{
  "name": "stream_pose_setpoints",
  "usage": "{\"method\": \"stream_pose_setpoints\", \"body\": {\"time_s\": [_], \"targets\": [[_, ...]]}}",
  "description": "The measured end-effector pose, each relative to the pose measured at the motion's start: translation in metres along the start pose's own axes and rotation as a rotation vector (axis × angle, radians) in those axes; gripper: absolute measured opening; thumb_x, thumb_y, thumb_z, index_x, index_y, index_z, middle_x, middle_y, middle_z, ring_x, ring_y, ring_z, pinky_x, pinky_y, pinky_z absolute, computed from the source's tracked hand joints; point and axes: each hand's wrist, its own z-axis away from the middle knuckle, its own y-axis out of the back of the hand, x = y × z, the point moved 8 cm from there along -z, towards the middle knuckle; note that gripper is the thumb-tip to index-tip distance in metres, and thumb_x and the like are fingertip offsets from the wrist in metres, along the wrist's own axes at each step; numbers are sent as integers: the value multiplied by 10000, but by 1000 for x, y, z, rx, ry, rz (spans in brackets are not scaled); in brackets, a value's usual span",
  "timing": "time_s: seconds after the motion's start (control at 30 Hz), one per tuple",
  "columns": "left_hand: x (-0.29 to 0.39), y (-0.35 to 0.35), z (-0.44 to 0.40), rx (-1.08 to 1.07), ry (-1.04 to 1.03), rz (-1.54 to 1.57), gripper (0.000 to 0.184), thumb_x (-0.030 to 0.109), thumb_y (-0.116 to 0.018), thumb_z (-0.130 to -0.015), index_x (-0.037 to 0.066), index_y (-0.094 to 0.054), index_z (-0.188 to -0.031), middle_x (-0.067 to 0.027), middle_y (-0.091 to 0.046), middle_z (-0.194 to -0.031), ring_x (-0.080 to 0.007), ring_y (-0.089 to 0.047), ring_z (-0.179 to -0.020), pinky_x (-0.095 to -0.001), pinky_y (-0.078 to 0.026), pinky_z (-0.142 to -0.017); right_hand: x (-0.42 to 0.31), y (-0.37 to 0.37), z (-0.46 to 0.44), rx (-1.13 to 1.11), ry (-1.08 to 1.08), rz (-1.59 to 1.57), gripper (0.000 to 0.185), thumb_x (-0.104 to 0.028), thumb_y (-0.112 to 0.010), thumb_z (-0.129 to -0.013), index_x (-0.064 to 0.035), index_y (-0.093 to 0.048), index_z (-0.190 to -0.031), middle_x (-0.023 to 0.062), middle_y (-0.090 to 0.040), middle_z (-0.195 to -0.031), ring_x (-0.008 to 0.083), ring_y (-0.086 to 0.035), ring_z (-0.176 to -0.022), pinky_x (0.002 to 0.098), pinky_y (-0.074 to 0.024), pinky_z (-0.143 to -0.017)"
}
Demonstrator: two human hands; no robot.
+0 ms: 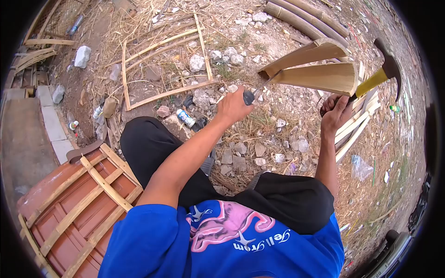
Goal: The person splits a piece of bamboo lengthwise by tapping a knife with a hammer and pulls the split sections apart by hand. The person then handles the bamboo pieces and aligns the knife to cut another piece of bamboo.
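My left hand (233, 106) is closed around the dark handle of a knife (249, 97). Its thin blade runs up to the near end of a split bamboo piece (320, 78), between the two halves, which spread apart toward the right. My right hand (335, 113) grips a claw hammer (371, 82) with a yellow and black handle, its dark head raised at the upper right. The lower bamboo half ends just above my right hand; I cannot tell whether they touch.
Bamboo poles (308, 21) lie at the top. A wooden strip frame (169, 92) rests on straw and stones. Pale bamboo strips (354, 123) lie beyond my right hand. A slatted frame (92, 208) leans over a reddish panel at left. A white bottle (186, 118) lies near my knee.
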Motion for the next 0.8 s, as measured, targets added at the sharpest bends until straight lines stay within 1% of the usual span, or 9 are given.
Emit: {"method": "stream_pose_setpoints", "body": {"time_s": [0.07,0.1,0.17,0.23,0.33,0.53,0.67,0.77,0.8], "targets": [[4,2,5,-7,2,0,513,350,-726,-762,61,-538,-1141,-263,-695,-906,-451,-683,-896,-541,-532,-809,71,12,33,-86,40,28,370,-372,-451,-1065,-72,-452,-849,-8,-386,-597,91,-370,-475,276,-305,-422],[7,-1,5,-24,-8,-21,505,343,-723,-766,63,-537,-1143,-258,-697,-906,-445,-686,-897,-541,-531,-810,90,14,47,-171,79,794,339,-323,-465,-1057,-16,-514,-923,97,-528,-616,235,-528,-511,422,-410,-501],[11,-2,3,-54,-37,-74,490,331,-715,-774,66,-536,-1146,-250,-700,-906,-434,-690,-900,-540,-528,-813,132,21,66,-453,-411,1159,317,-273,-489,-1033,22,-585,-1100,276,-679,-1000,456,-651,-878,544,-460,-746],[19,-5,7,-80,-43,-137,474,327,-707,-780,72,-539,-1143,-239,-704,-908,-423,-694,-906,-534,-525,-822,101,7,67,-253,395,1066,369,-343,-481,-1041,14,-565,-1077,225,-675,-865,459,-629,-812,539,-455,-740],[11,-19,19,-105,-38,-104,496,323,-712,-761,83,-551,-1164,-240,-702,-901,-434,-687,-891,-537,-524,-809,99,25,67,-219,349,1057,377,-348,-496,-1039,19,-576,-1071,199,-670,-836,423,-633,-780,514,-457,-708],[6,1,4,14,-17,19,516,338,-738,-731,88,-596,-1160,-229,-708,-928,-433,-675,-920,-508,-520,-817,118,32,72,-204,-418,892,338,-311,-483,-1040,8,-593,-1063,253,-657,-913,441,-628,-854,486,-466,-759],[4,-5,2,6,-27,-41,521,341,-748,-729,93,-600,-1162,-218,-711,-937,-421,-678,-922,-509,-518,-818,115,20,73,-310,-367,968,336,-316,-480,-1043,3,-583,-1064,263,-638,-863,477,-598,-802,497,-453,-719],[2,-6,4,14,-16,-42,512,339,-755,-727,93,-603,-1148,-215,-711,-933,-419,-678,-918,-511,-517,-815,81,17,47,-238,-80,914,336,-309,-475,-1046,3,-583,-1109,271,-628,-851,496,-576,-772,503,-447,-710],[2,-4,3,3,-5,-20,508,339,-757,-726,92,-605,-1142,-217,-710,-930,-421,-677,-916,-512,-517,-815,77,25,38,-235,-64,939,362,-324,-472,-1052,10,-582,-1136,192,-646,-794,384,-596,-651,439,-462,-618]]}}
